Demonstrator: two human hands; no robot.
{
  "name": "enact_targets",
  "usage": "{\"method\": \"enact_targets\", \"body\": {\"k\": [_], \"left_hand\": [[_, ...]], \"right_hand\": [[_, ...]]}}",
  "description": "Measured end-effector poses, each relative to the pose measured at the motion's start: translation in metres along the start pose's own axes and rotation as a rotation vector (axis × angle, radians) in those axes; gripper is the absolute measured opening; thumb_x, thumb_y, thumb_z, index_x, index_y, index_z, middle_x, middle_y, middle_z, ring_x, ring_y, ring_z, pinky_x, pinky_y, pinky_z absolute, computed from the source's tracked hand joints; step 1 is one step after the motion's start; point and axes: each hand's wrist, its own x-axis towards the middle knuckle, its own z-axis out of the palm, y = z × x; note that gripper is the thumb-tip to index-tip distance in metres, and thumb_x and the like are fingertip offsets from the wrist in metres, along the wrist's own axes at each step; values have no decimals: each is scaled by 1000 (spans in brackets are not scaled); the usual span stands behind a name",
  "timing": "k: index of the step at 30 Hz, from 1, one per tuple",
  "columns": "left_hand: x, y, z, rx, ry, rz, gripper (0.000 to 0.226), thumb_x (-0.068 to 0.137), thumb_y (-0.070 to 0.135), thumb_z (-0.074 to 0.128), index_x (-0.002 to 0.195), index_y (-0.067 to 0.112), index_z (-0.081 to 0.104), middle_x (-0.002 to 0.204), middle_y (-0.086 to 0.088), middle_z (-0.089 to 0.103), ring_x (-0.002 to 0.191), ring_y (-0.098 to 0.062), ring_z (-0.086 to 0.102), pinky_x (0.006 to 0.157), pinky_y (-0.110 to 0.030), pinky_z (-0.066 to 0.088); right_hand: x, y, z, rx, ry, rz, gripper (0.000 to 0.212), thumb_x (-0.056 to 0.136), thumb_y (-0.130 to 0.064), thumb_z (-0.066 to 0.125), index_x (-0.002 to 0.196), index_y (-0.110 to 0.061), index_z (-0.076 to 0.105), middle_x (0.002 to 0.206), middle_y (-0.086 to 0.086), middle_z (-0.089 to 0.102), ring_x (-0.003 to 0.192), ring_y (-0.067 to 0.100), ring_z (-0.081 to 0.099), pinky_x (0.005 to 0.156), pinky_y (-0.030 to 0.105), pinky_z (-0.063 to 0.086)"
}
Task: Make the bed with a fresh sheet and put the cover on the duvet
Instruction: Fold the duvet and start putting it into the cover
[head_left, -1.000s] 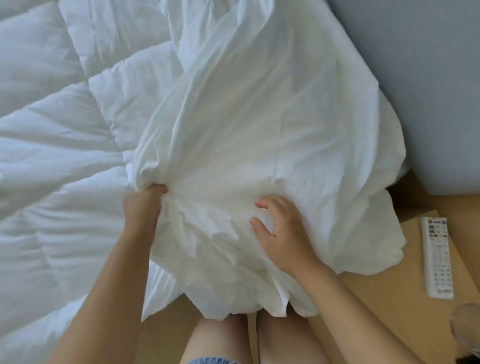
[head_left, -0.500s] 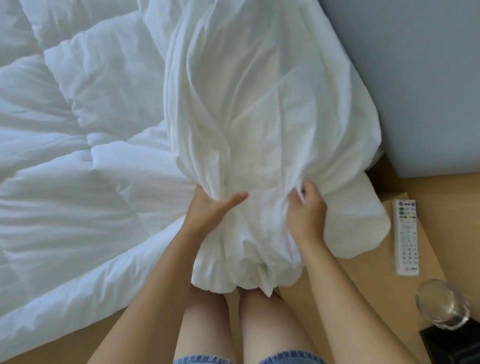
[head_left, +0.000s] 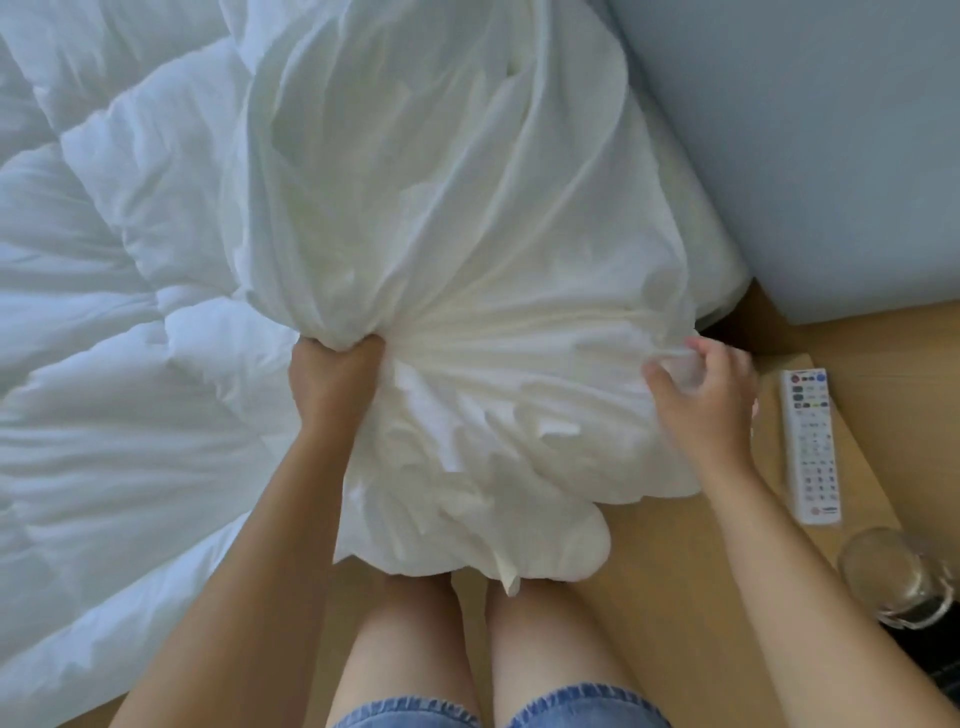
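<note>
Duvet: white, quilted, spread over the bed across the whole left side of the view. Just right of it, left hand: clenched tight round a gathered bunch of the cover, back of the hand toward the camera, folds fanning out from the fist. Cover: white, thin, crumpled, heaped over the right-hand part of the duvet from the top of the view downward; loose lower hem hanging in front of bare legs in denim shorts. Further right, right hand: motion-blurred; fingers curled, pinching a fold at the right edge of the cover. Beside that hand, on a wooden surface: white remote, lying lengthwise, buttons up, apart from the cover. Below the remote, near the right edge: clear glass, upright. Upper right corner: grey-blue panel, bed end butting against it.
</note>
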Motion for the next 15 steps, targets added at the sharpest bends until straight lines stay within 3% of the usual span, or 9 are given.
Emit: {"method": "enact_targets", "body": {"k": [2,4,5,7,9,12,14,15], "left_hand": [[-3,-7,9,167,-70,-43,62,68,41,70,119,12,50,108,-1,63,109,-30,56,79,-31,41],[-14,-4,23,373,-97,-48,89,73,47,70,140,6,29,137,-11,44,127,-32,42,96,-40,39],[-20,0,27,471,-49,-25,99,74,50,68,145,3,18,145,-13,32,134,-32,32,103,-45,32],[-37,4,31,564,44,67,110,76,50,64,148,0,-3,155,-14,7,143,-29,9,112,-46,15],[-68,1,38,574,74,256,113,77,48,63,147,3,-13,157,-14,-4,144,-26,-2,115,-46,0],[-114,-5,62,662,-84,544,100,78,62,51,149,13,2,155,-14,16,144,-29,9,112,-44,-6],[-119,-5,81,712,-235,498,79,84,62,47,143,14,27,140,-9,41,135,-27,31,114,-42,-1],[-116,-2,91,695,-277,473,58,89,55,46,130,15,42,122,-5,53,124,-26,44,113,-41,7]], "right_hand": [[15,12,-2,-103,-250,92,86,71,-55,71,140,-17,37,142,6,39,130,28,36,107,41,31],[20,18,2,-136,-531,153,110,55,-72,71,144,-25,29,143,-2,40,131,26,39,107,47,34],[20,20,2,-151,-597,148,112,50,-74,71,143,-27,31,139,-4,45,128,25,43,105,48,37],[21,25,4,-132,-589,122,95,55,-67,75,134,-25,44,123,-5,56,116,25,52,97,45,44],[20,28,5,-21,-544,127,64,71,-51,75,123,-21,53,107,-5,60,106,25,57,86,39,47],[16,24,1,208,-498,125,22,85,-37,66,101,-25,60,91,-11,60,94,19,59,70,30,45],[12,18,-9,328,-459,119,7,85,-38,65,85,-32,61,86,-13,63,84,11,61,64,26,45],[10,17,-16,352,-431,114,9,84,-39,66,81,-31,63,83,-11,65,79,9,61,63,26,47]]}}
